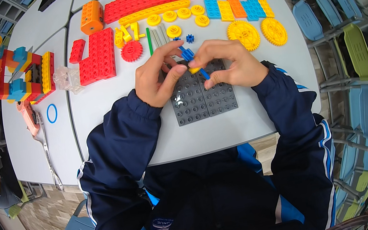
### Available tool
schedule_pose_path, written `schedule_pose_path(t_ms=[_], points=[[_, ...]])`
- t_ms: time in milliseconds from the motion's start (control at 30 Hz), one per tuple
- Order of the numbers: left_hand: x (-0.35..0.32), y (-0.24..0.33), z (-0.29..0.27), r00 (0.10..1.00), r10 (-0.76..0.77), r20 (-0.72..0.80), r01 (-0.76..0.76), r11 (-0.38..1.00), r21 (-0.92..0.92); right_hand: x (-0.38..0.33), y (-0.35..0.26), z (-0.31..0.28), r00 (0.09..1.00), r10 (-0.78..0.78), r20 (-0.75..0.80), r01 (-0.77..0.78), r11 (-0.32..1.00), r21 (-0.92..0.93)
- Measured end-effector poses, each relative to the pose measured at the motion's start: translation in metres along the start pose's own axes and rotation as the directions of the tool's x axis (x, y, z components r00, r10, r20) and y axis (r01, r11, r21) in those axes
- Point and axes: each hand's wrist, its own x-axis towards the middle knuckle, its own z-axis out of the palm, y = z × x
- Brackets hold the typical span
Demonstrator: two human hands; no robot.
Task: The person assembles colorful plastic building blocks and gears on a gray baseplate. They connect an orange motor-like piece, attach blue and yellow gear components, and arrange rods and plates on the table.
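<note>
Between my two hands, above the grey studded baseplate (186,96), is a blue axle (206,74) with a blue gear-like piece (188,54) and a small yellow part (194,70) on it. It is tilted, its lower end toward my right. My right hand (231,62) pinches it, thumb by the lower end and fingers by the yellow part. My left hand (158,75) has its index finger and thumb closed around the upper end; the exact contact is partly hidden. A small blue gear (190,39) lies just beyond my hands.
Red bricks (100,56), a red gear (132,51), large yellow gears (243,35), yellow wheels (170,16), a green rod (150,41) and an orange block (92,18) lie around the table (109,100). A built brick model (19,78) stands left, near a blue ring (52,113).
</note>
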Motion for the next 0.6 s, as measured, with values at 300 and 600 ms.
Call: schedule_pose_path(t_ms=[300,600], points=[[0.004,0.001,-0.004,0.991,0.083,0.106,-0.092,0.992,0.089,-0.004,0.000,0.004,1.000,0.013,0.014,-0.014,0.999,0.041],[0.005,0.005,-0.002,0.995,0.098,0.009,-0.098,0.975,0.199,-0.001,-0.012,0.000,0.996,0.084,0.030,-0.085,0.996,0.041]])
